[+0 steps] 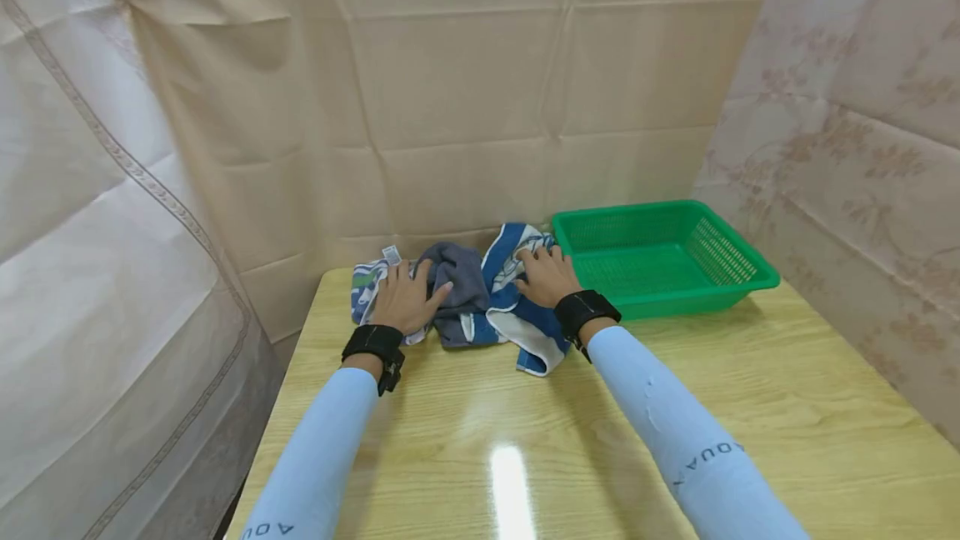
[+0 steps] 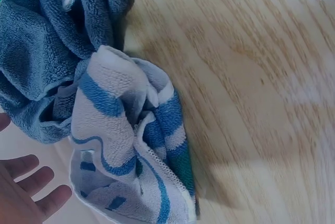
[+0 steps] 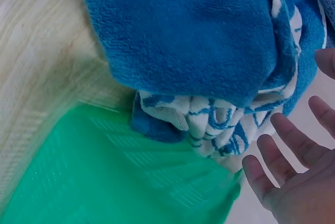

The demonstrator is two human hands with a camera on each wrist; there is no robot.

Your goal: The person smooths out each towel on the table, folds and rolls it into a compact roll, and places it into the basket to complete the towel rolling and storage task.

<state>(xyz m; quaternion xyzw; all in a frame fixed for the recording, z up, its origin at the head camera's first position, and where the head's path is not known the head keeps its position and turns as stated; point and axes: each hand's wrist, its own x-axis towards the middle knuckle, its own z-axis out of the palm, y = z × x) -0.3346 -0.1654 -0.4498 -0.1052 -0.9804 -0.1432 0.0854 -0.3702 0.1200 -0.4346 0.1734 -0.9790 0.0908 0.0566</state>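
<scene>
Three crumpled towels lie in a row at the back of the table. The striped white, blue and green towel [image 1: 366, 282] is at the left, partly under my left hand [image 1: 402, 300], whose fingers are spread. In the left wrist view its folds [image 2: 131, 130] show beside the fingertips. A grey-blue towel [image 1: 459, 282] sits in the middle, close to the left thumb. At the right is a blue and white patterned towel [image 1: 528, 332]. My right hand [image 1: 549, 275] is over its upper part with fingers extended; the right wrist view shows the fingers [image 3: 293, 150] loosely spread beside it.
A green plastic basket [image 1: 667, 307] with perforated sides stands at the back right, right beside the blue and white towel. Beige cloth [image 1: 450, 90] hangs behind the wooden table [image 1: 450, 440], with patterned cloth [image 1: 862, 173] at the right and pale cloth [image 1: 112, 290] at the left.
</scene>
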